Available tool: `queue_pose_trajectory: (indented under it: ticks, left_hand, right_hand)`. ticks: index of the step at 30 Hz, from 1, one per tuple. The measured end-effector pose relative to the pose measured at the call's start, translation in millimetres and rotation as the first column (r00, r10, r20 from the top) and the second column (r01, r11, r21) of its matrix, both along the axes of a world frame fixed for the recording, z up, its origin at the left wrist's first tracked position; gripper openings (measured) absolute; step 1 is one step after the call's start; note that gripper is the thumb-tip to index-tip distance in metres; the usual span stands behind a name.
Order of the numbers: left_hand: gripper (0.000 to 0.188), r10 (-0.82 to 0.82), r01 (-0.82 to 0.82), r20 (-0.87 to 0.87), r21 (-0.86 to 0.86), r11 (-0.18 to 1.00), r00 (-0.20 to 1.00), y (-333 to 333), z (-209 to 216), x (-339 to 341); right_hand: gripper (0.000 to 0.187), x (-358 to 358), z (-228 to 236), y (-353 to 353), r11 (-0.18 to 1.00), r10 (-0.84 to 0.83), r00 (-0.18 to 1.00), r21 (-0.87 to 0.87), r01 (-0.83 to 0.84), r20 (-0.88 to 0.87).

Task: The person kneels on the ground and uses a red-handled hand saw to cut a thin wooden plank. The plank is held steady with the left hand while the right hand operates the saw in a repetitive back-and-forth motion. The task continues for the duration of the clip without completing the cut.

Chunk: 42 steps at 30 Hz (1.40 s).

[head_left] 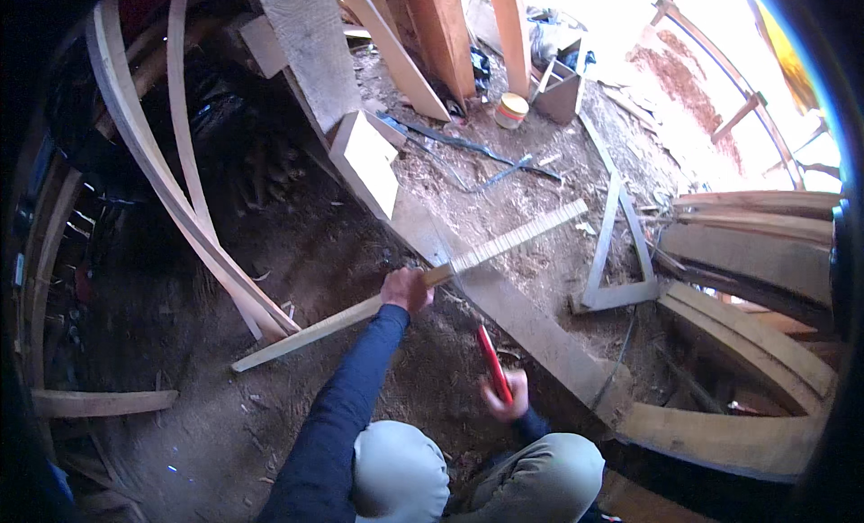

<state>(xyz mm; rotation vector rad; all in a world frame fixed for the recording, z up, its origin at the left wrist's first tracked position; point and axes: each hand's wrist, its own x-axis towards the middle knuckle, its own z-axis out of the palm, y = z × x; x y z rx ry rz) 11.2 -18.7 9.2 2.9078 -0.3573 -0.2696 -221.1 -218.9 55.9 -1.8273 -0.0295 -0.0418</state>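
Note:
My left hand (407, 290) is closed around a long, thin wooden strip (315, 332). The strip lies slantwise across a wide wooden beam (531, 320), and its far right part looks pale in the sunlight. Lower and to the right, my right hand (506, 395) grips a red-handled tool (493, 363) that points up toward the beam. The tool's dark head end is too blurred to tell its kind. Both my knees are bent below the hands.
A triangular wooden frame (619, 253) lies to the right, near curved timbers (738, 437). Long bent planks (153, 163) stand at the left. Beyond the beam are a small tub (511, 110), a wooden box (560, 93), a dark strap (486, 151) and upright posts (441, 37).

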Motion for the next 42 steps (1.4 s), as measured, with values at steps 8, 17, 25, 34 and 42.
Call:
queue_pose_trajectory:
  ticks: [8,17,25,34,42]
  left_hand:
    - [0.028,0.002,-0.002,-0.027,-0.012,1.000,1.000,-3.2,-1.0,2.4]
    - [0.032,-0.005,0.009,0.045,-0.091,0.996,0.999,1.2,-9.7,-2.0]
    - [0.031,-0.009,0.009,-0.015,-0.029,1.000,1.000,1.5,-3.0,-0.4]
    - [0.028,-0.018,0.018,0.001,-0.056,0.998,1.000,-1.2,-1.7,1.0]
    - [0.030,-0.019,0.016,-0.110,-0.021,1.000,0.994,-3.3,1.1,6.1]
  right_hand:
    - [0.028,50.1,-7.9,1.4,0.997,-0.024,1.000,-0.074,0.023,-0.004]
    - [0.026,9.1,-12.0,2.3,0.988,0.014,0.998,-0.155,-0.004,0.062]
    - [0.023,-31.8,-11.3,-11.1,0.998,-0.036,0.997,-0.062,0.031,-0.071]
    - [0.030,16.3,-29.4,-3.7,0.997,0.007,0.999,-0.076,-0.005,0.034]
    - [0.023,40.9,-26.2,-9.2,0.989,0.030,0.999,-0.143,-0.023,0.045]
